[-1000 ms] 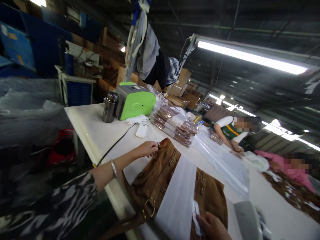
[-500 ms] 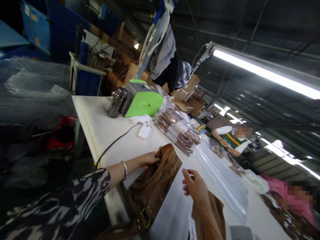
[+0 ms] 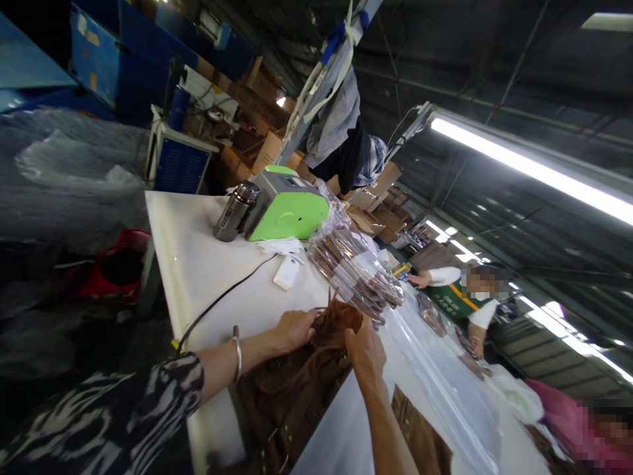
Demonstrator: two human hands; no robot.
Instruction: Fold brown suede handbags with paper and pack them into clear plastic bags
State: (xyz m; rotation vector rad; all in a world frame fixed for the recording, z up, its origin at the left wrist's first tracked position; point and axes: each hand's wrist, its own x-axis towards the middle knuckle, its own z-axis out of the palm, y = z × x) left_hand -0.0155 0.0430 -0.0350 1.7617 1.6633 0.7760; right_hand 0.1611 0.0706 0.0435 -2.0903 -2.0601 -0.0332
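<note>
Right hand [image 3: 364,348] came up from the near edge to the brown bag [image 3: 297,389] top. Both hands now grip it there; top end seems bunched up.

The lower part of the brown bag [image 3: 297,389] runs off the bottom edge of the frame, and a white sheet [image 3: 341,429] lying across it hides its middle. The fingertips of the left hand [image 3: 291,330] and the right hand [image 3: 366,346] sink into the bag's folds, so their grip cannot be made out. At the lower right, a pink-clad person [image 3: 583,429] is cut by the frame edge.
</note>
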